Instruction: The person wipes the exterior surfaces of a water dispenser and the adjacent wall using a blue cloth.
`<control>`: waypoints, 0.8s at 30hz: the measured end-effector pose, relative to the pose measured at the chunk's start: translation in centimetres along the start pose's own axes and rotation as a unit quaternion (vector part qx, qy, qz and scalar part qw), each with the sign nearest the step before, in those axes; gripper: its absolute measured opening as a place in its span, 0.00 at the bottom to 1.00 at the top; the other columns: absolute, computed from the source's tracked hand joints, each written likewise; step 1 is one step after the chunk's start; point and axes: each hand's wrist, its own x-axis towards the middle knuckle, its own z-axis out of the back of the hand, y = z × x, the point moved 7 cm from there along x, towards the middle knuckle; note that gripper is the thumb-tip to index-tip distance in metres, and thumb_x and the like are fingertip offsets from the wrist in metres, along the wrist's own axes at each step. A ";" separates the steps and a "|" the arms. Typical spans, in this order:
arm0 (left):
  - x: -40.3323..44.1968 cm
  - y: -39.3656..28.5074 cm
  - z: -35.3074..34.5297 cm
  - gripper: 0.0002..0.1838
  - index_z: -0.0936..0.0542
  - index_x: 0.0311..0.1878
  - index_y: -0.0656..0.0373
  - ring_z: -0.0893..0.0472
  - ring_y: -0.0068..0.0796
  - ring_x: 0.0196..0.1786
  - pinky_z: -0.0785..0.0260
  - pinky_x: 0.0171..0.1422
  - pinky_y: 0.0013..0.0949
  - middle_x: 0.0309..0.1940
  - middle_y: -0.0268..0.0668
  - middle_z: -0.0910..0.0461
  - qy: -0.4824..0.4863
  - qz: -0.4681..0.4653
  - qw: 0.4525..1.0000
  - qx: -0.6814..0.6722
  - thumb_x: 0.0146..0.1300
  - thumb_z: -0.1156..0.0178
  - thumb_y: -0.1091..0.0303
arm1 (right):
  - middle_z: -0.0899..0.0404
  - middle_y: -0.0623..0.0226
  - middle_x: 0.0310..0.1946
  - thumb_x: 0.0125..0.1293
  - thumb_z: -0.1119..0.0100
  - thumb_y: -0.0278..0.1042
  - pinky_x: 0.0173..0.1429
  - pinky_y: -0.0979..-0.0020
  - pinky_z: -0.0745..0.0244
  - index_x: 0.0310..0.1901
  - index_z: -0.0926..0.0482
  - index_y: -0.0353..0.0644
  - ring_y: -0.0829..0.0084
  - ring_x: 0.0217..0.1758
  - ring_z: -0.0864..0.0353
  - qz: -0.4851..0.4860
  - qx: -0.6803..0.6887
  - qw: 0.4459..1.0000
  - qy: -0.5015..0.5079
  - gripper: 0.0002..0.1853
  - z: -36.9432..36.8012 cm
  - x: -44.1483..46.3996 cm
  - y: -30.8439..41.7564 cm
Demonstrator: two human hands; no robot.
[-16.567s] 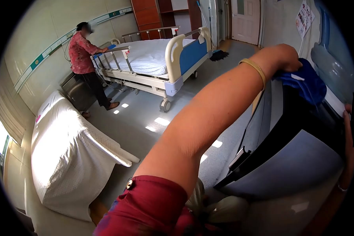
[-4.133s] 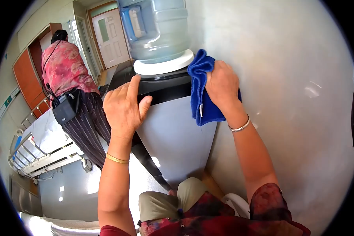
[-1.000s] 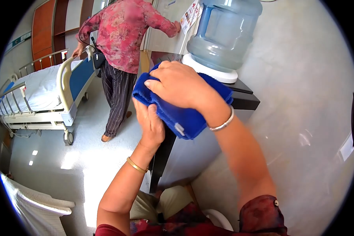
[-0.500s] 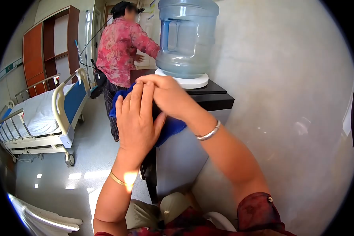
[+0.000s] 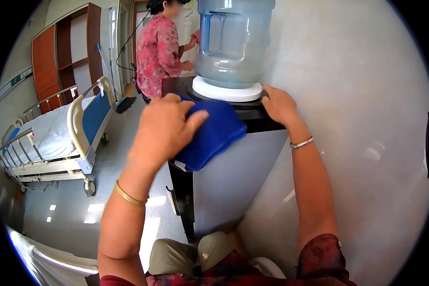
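A folded blue cloth [image 5: 213, 133] lies over the near left corner of the dark top of a water dispenser [image 5: 238, 176] and hangs down its side. My left hand [image 5: 164, 126] holds the cloth by its left edge, with the thumb over it. At the right rear of the top, my right hand [image 5: 280, 107] rests on the edge beside the white ring [image 5: 229, 89], its fingers bent and its palm hidden. A large clear blue water bottle [image 5: 233, 47] stands upright on that ring.
Another person [image 5: 158, 52] in a pink flowered shirt stands behind the dispenser. A hospital bed [image 5: 57, 136] with side rails is at the left, near a brown cabinet [image 5: 45, 62]. A mop [image 5: 125, 104] leans behind the bed. A pale wall [image 5: 357, 119] closes the right side.
My right hand has let go of the cloth and moved right to the dispenser's edge. My left hand stays with the cloth. The other person has shifted behind the bottle.
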 end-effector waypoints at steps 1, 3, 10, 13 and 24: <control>0.5 0.9 0.3 0.18 0.20 0.31 0.64 0.24 0.48 0.32 0.32 0.38 0.42 0.27 0.48 0.24 0.047 0.023 0.999 -0.015 0.57 0.41 0.54 | 0.20 0.56 0.36 0.60 0.55 0.32 0.48 0.57 0.27 0.36 0.22 0.38 0.53 0.43 0.22 -0.010 -0.051 0.995 0.089 0.12 0.1 0.6 0.6; 1.6 1.9 0.5 0.18 0.23 0.29 0.69 0.26 0.48 0.28 0.34 0.35 0.40 0.24 0.51 0.26 0.136 0.077 0.986 -0.049 0.59 0.41 0.58 | 0.20 0.55 0.35 0.58 0.55 0.27 0.46 0.59 0.26 0.34 0.21 0.39 0.54 0.42 0.21 -0.012 -0.132 0.975 0.178 0.10 -0.9 1.5 0.7; 4.3 6.3 -3.3 0.18 0.22 0.30 0.69 0.27 0.47 0.25 0.33 0.34 0.39 0.22 0.53 0.26 0.148 0.069 0.986 -0.040 0.59 0.42 0.59 | 0.20 0.54 0.33 0.59 0.56 0.26 0.44 0.58 0.26 0.35 0.22 0.38 0.54 0.39 0.20 0.009 -0.163 0.974 0.159 0.10 -2.7 2.0 0.9; 5.6 8.7 -5.3 0.16 0.21 0.35 0.67 0.24 0.51 0.31 0.32 0.39 0.40 0.28 0.54 0.24 0.165 0.055 0.985 -0.015 0.60 0.43 0.60 | 0.20 0.52 0.32 0.59 0.56 0.26 0.43 0.58 0.26 0.35 0.23 0.37 0.53 0.38 0.21 -0.005 -0.139 0.978 0.159 0.09 -3.0 2.0 0.6; 8.9 14.0 -10.7 0.14 0.21 0.47 0.57 0.23 0.49 0.45 0.32 0.52 0.42 0.40 0.49 0.21 0.219 0.035 0.974 0.046 0.59 0.45 0.65 | 0.24 0.51 0.22 0.55 0.55 0.23 0.35 0.56 0.29 0.27 0.27 0.35 0.52 0.29 0.24 0.082 -0.122 0.986 0.075 0.05 -2.8 1.0 1.4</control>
